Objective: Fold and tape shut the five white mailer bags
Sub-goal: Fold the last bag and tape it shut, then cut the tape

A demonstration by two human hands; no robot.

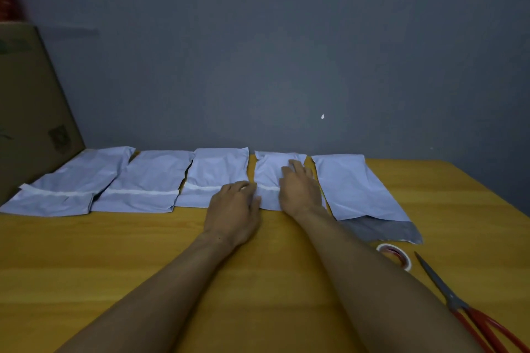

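Note:
Several white mailer bags lie in a row along the far edge of the yellow table (143,252). The three on the left (68,189) (146,183) (213,175) each show a strip of white tape across a folded flap. The fourth bag (271,178) has a tape strip too. My left hand (233,212) rests flat on that bag's near left corner, and my right hand (299,189) presses flat on its right side. The fifth bag (355,189), at the right, has its grey flap (384,231) lying unfolded toward me.
A roll of tape (397,256) and red-handled scissors (470,309) lie on the table at the right. A cardboard box (31,106) stands at the far left against the grey wall.

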